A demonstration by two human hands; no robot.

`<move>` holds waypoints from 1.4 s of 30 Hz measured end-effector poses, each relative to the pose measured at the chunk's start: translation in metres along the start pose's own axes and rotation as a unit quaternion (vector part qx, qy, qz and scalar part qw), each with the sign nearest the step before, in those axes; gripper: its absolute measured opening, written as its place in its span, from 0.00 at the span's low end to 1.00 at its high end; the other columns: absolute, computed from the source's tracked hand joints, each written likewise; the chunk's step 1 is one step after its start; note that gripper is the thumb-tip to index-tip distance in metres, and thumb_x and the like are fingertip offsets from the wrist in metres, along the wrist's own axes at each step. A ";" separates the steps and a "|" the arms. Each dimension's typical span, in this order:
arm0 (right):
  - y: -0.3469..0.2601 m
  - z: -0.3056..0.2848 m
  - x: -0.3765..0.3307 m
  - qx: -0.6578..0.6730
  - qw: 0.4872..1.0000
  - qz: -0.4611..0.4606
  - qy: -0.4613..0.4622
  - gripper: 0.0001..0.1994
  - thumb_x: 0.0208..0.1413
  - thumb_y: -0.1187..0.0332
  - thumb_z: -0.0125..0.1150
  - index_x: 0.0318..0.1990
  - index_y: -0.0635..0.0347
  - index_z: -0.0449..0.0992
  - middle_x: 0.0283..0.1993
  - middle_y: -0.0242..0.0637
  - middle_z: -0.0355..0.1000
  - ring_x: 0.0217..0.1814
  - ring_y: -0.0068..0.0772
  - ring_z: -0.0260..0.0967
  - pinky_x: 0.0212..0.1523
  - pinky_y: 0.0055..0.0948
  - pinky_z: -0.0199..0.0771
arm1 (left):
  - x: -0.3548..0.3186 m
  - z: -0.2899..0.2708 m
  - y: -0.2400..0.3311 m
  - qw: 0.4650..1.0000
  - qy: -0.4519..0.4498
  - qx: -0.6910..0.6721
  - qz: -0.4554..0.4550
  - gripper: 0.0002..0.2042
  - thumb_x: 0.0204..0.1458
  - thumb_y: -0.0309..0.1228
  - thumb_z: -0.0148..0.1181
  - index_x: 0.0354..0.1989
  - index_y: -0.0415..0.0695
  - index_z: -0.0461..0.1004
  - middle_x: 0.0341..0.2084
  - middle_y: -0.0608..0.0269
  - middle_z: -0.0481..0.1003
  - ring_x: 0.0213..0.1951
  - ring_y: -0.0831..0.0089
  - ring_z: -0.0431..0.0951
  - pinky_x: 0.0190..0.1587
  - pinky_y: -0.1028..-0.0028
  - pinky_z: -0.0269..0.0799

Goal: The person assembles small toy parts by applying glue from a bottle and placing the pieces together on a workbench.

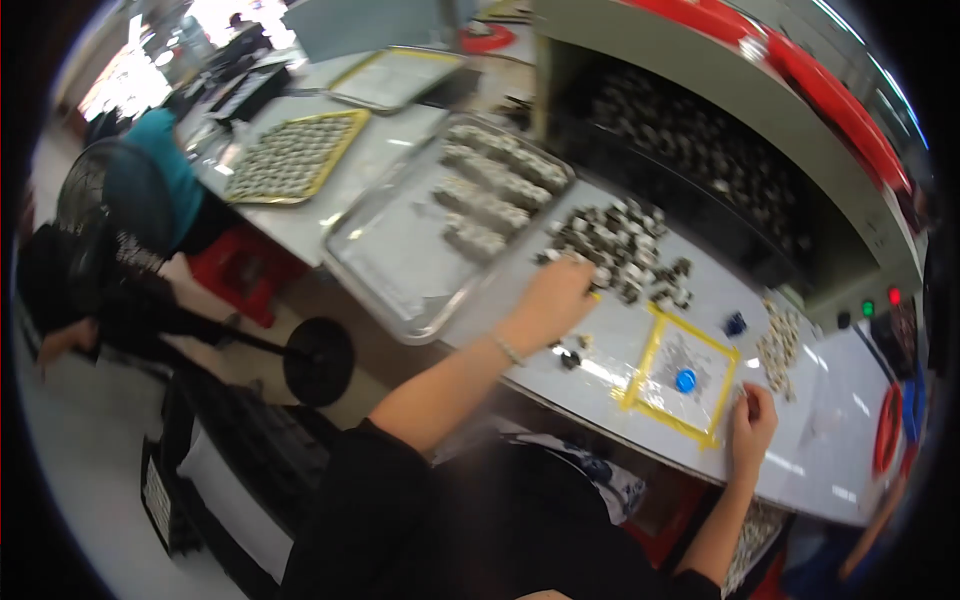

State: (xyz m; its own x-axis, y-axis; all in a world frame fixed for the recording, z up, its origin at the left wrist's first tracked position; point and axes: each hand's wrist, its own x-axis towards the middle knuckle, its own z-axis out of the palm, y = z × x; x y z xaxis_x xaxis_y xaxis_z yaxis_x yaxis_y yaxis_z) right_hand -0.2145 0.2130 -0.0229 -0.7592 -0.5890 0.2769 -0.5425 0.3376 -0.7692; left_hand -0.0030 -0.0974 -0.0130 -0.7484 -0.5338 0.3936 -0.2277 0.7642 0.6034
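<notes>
My left hand (562, 288) is at the near left edge of a heap of small black and white parts (625, 240) on the white table. Its fingers point into the heap and are too blurred to show whether they grip anything. To the right, my right hand (754, 415) rests by the table's front with its fingers curled together; whatever they hold, if anything, is hidden. Beside it lies a square marked out in yellow tape (645, 355), holding a round blue piece (685, 380) among scattered tiny dark bits. Several loose parts (570, 358) lie between my left forearm and the square.
A metal tray (385, 250) with rows of parts stands left of the heap. Farther left are a yellow-edged tray of parts (300, 150) and another tray (395, 78). Behind the heap rises a grey cabinet (860, 240). Small pale parts (778, 345) lie at right.
</notes>
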 end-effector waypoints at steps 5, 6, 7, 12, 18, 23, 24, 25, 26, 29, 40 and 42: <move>0.007 -0.002 -0.005 -0.063 0.996 -0.058 -0.014 0.08 0.51 0.77 0.55 0.39 0.69 0.71 0.29 0.33 0.61 0.27 0.22 0.56 0.28 0.21 0.58 | -0.001 0.014 -0.006 0.999 0.025 -0.020 -0.023 0.10 0.36 0.28 0.61 0.27 0.37 0.71 0.26 0.46 0.72 0.36 0.49 0.72 0.40 0.58 0.69; 0.011 -0.002 -0.005 -0.055 0.996 -0.062 -0.019 0.09 0.51 0.76 0.56 0.40 0.69 0.71 0.29 0.32 0.60 0.27 0.22 0.55 0.28 0.22 0.58 | -0.001 0.013 -0.006 0.999 0.036 -0.028 -0.023 0.10 0.35 0.28 0.61 0.27 0.37 0.72 0.27 0.46 0.73 0.35 0.49 0.72 0.40 0.58 0.69; 0.014 -0.003 -0.004 -0.049 0.997 -0.063 -0.022 0.10 0.50 0.76 0.57 0.40 0.69 0.71 0.29 0.32 0.60 0.27 0.22 0.55 0.28 0.22 0.58 | -0.002 0.010 -0.001 0.998 0.054 -0.007 -0.027 0.10 0.35 0.28 0.61 0.27 0.37 0.72 0.27 0.46 0.73 0.35 0.49 0.72 0.40 0.58 0.69; 0.022 0.000 -0.001 0.011 0.999 -0.047 -0.008 0.13 0.52 0.78 0.54 0.46 0.65 0.69 0.32 0.31 0.62 0.30 0.22 0.57 0.32 0.21 0.61 | -0.017 -0.021 0.027 0.976 0.102 -0.148 -0.126 0.13 0.37 0.26 0.59 0.34 0.38 0.74 0.25 0.56 0.73 0.27 0.68 0.74 0.31 0.69 0.70; 0.027 0.003 0.002 0.011 0.996 -0.091 -0.023 0.12 0.52 0.77 0.55 0.45 0.67 0.70 0.31 0.30 0.61 0.30 0.21 0.56 0.31 0.19 0.59 | -0.036 -0.023 0.048 0.858 0.094 -0.465 -0.196 0.10 0.47 0.24 0.56 0.38 0.35 0.72 0.27 0.65 0.74 0.30 0.81 0.75 0.32 0.79 0.73; 0.006 -0.001 -0.002 -0.022 0.998 -0.054 -0.032 0.11 0.50 0.76 0.58 0.42 0.67 0.71 0.29 0.29 0.60 0.29 0.21 0.55 0.30 0.20 0.58 | -0.052 0.001 0.065 0.799 0.088 -0.571 -0.166 0.11 0.47 0.23 0.61 0.39 0.35 0.72 0.31 0.63 0.74 0.31 0.79 0.75 0.37 0.79 0.73; 0.004 -0.004 -0.003 -0.026 0.999 -0.033 -0.034 0.11 0.50 0.76 0.58 0.42 0.67 0.70 0.30 0.29 0.60 0.30 0.20 0.55 0.29 0.20 0.58 | -0.056 0.003 0.069 0.792 0.089 -0.581 -0.169 0.11 0.47 0.23 0.61 0.39 0.35 0.72 0.31 0.63 0.74 0.31 0.79 0.75 0.37 0.79 0.73; 0.002 -0.005 -0.003 -0.038 0.998 -0.032 -0.035 0.11 0.50 0.76 0.58 0.42 0.67 0.70 0.30 0.29 0.60 0.30 0.20 0.55 0.29 0.20 0.58 | -0.060 0.005 0.072 0.803 0.078 -0.568 -0.165 0.11 0.47 0.22 0.61 0.40 0.36 0.72 0.32 0.62 0.74 0.31 0.79 0.75 0.38 0.79 0.73; 0.002 -0.005 -0.004 -0.014 0.999 -0.039 -0.019 0.11 0.50 0.76 0.58 0.42 0.66 0.70 0.30 0.29 0.61 0.30 0.19 0.56 0.30 0.19 0.59 | -0.061 0.010 0.077 0.813 0.057 -0.556 -0.161 0.11 0.48 0.22 0.60 0.40 0.36 0.72 0.34 0.62 0.74 0.32 0.80 0.75 0.39 0.79 0.73; 0.003 -0.006 -0.004 0.020 0.999 -0.043 -0.014 0.11 0.49 0.76 0.59 0.42 0.65 0.71 0.30 0.28 0.62 0.30 0.18 0.56 0.30 0.18 0.59 | -0.066 0.024 0.086 0.772 0.073 -0.620 -0.118 0.11 0.49 0.20 0.58 0.41 0.36 0.71 0.35 0.61 0.74 0.35 0.80 0.75 0.40 0.78 0.73; -0.018 0.005 -0.011 -0.137 0.984 -0.114 -0.003 0.12 0.46 0.77 0.61 0.41 0.64 0.77 0.33 0.39 0.69 0.27 0.33 0.67 0.30 0.27 0.68 | -0.075 0.030 0.082 0.706 -0.059 -0.668 -0.228 0.15 0.52 0.18 0.55 0.49 0.33 0.67 0.42 0.53 0.74 0.44 0.69 0.77 0.48 0.73 0.73; -0.031 0.010 -0.010 -0.116 0.990 -0.078 0.002 0.13 0.46 0.76 0.61 0.42 0.63 0.77 0.34 0.38 0.69 0.26 0.33 0.67 0.30 0.27 0.69 | -0.074 0.033 0.075 0.693 -0.039 -0.693 -0.193 0.15 0.51 0.17 0.55 0.48 0.32 0.68 0.44 0.52 0.74 0.44 0.68 0.77 0.49 0.71 0.74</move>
State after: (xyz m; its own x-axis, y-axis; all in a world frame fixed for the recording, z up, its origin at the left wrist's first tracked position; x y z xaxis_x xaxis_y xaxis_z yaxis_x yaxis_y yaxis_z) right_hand -0.1865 0.2008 -0.0078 -0.6614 -0.6444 0.3837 -0.7204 0.4036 -0.5640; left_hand 0.0148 0.0117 -0.0197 -0.8423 -0.5389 0.0121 0.3574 -0.5415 0.7610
